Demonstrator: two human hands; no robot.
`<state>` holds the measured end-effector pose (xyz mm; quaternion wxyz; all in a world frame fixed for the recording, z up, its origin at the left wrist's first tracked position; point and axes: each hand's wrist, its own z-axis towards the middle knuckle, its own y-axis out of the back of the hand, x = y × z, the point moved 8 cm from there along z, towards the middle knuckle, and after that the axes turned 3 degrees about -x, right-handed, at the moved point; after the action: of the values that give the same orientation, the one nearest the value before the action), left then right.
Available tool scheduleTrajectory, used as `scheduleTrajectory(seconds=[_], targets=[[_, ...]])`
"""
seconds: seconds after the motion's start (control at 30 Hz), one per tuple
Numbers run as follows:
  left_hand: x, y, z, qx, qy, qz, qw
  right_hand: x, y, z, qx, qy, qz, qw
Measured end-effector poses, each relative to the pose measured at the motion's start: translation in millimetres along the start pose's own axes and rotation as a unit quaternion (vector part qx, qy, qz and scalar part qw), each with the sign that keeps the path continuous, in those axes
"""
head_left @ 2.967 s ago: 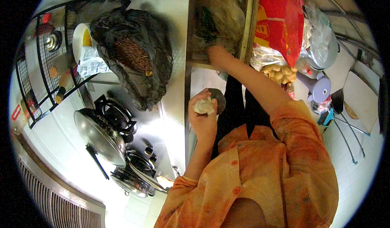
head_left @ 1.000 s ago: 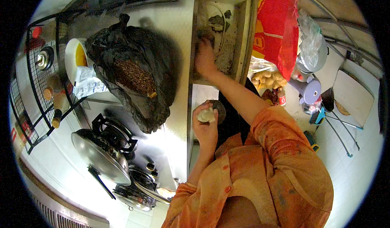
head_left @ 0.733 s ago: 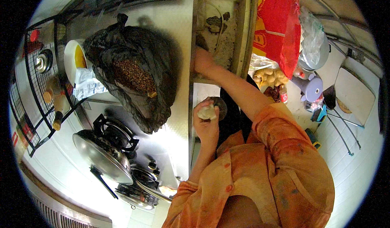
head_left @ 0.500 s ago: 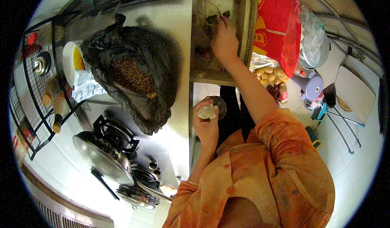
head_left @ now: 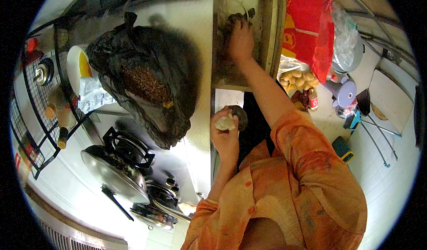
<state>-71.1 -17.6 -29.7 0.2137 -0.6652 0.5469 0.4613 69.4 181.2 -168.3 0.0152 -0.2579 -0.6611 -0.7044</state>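
While the right hand (head_left: 241,43) reaches down into the drawer (head_left: 272,32), the left hand (head_left: 221,136) holds a pale lump (head_left: 225,122) outside it, near the end of the drawer closest to the body. So the two hands are apart. The left fingers curl round the lump, and its top pokes out of the fist. I cannot tell what the lump is. The right fingers bend over a dark clump (head_left: 232,20) in the far part of the drawer. They look to be touching it, but I cannot tell if they grip it, because that spot is dim.

To do this part well, I think going slowly is best, since dark things are hard to tell from each other inside the drawer. A smaller dark bit (head_left: 251,13) lies just beside the clump, also in the drawer. Feel first, then pinch softly, as the clump may crumble. Lifting straight up would help the knuckles miss the drawer's walls. The left hand should hold the lump gently, away from the drawer's edge, so it does not get squashed. A black bag (head_left: 175,81) sits left of the drawer and a red bag (head_left: 311,32) just right of it, so elbows should not bump them.
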Motion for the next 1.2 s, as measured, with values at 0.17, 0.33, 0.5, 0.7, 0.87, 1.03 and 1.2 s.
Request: scheduleTrajectory(seconds=[0.17, 0.33, 0.5, 0.7, 0.87, 1.03, 1.2], targets=[[1, -2, -2, 0.008, 0.026, -0.026, 0.999, -15, -11, 1, 0.123, -0.06, 0.032, 0.99], [0, -7, -1, 0.031, 0.002, -0.026, 0.999, -12, -15, -42, 0.133, -0.016, 0.065, 0.989], [-3, -10, 1, 0.045, -0.001, 0.007, 0.999, -29, -37, -50, 0.08, 0.051, 0.061, 0.994], [3, -5, 2, 0.033, 0.006, -0.018, 0.999, -43, -4, -3, 0.122, -0.032, 0.026, 0.992], [5, -5, 1, 0.04, 0.029, -0.014, 0.999, -51, -26, 29, 0.164, -0.084, -0.055, 0.981], [15, 1, 0, 0.022, 0.027, -0.046, 0.998, -38, -16, 30, 0.194, -0.045, -0.083, 0.977], [11, -1, 2, 0.027, 0.02, -0.045, 0.998, -43, -14, 41, 0.197, 0.039, -0.092, 0.975]])
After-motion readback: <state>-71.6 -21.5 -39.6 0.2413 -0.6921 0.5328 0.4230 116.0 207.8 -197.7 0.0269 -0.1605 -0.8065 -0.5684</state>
